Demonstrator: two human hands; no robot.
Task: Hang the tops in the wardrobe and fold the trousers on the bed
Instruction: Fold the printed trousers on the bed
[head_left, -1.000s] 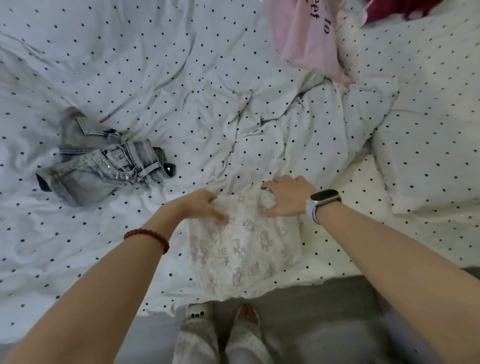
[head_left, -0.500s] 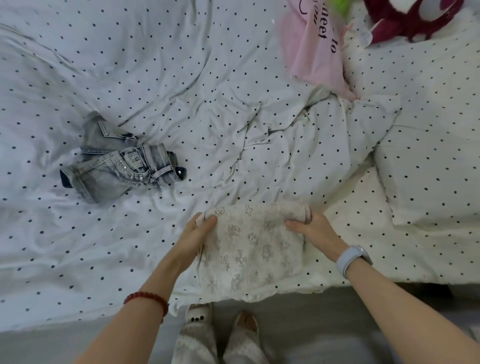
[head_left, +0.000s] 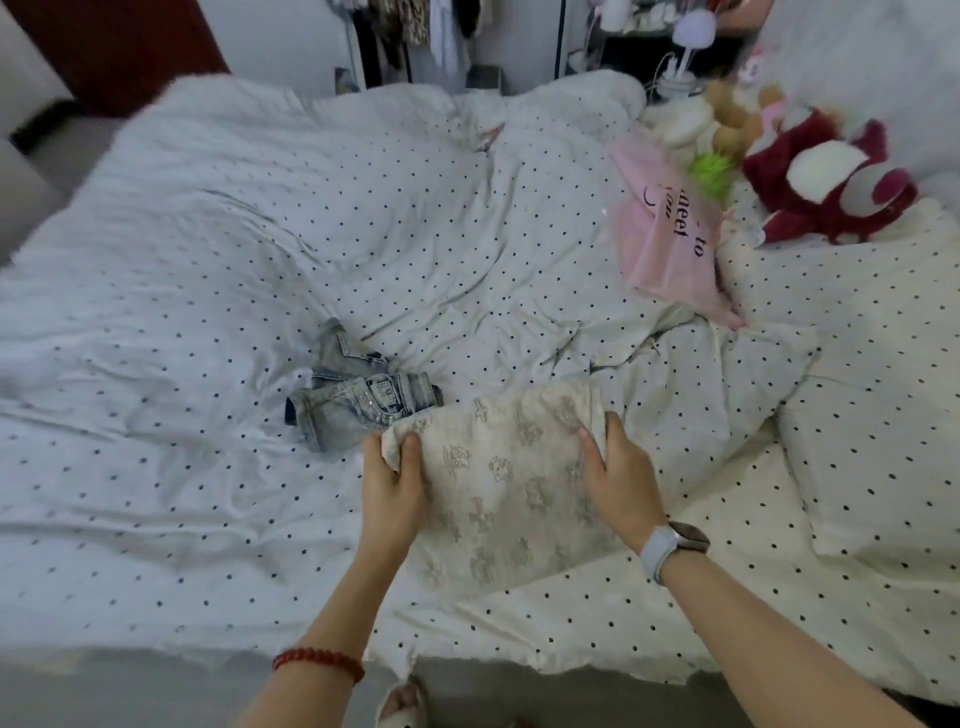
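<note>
Folded cream trousers (head_left: 511, 478) with a faint printed pattern lie near the front edge of the polka-dot bed (head_left: 208, 291). My left hand (head_left: 392, 483) grips the bundle's left side, thumb on top and fingers underneath. My right hand (head_left: 618, 473) grips its right side, fingers curled over the far corner. The far part of the bundle is raised off the sheet. Grey denim shorts (head_left: 358, 397) lie crumpled just beyond and left of my left hand.
A pink bag with black lettering (head_left: 670, 244) lies at the right back, beside plush toys (head_left: 826, 176). A pillow (head_left: 883, 415) covers the right side. Hanging clothes (head_left: 431, 36) show behind the bed. My slippered foot (head_left: 402, 704) stands at the bed's edge.
My hands shifted from pressing the top edge to gripping both sides of the folded trousers, and the bundle is lifted and moved farther onto the bed. The view tilted up.
</note>
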